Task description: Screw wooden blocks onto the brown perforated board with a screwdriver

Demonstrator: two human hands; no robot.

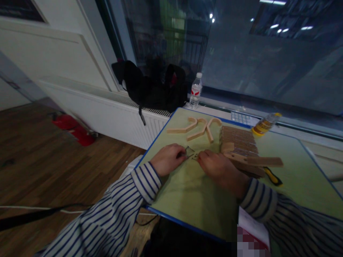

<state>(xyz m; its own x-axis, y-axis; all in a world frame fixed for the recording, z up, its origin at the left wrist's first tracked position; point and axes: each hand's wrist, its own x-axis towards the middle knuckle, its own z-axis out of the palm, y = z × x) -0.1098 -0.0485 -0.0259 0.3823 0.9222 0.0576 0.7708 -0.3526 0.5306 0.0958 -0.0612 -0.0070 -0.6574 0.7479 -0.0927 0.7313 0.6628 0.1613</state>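
I see navy stripes on the off-white sleeves (147, 182), a pale yellow-green tabletop (184, 194) edged in blue, a grey thin rod (190, 156), light-tan wooden hooks (197, 136) and a brown ribbed slab (238, 137). My feed shows yellow and black on the tool handle (273, 176), and a red-and-white label on the white-capped, clear water bottle (194, 101). From here I read the backpack (152, 91) as black, the radiator (128, 125) white, the fire extinguisher (75, 130) red and the plank floor (24, 142) brown.
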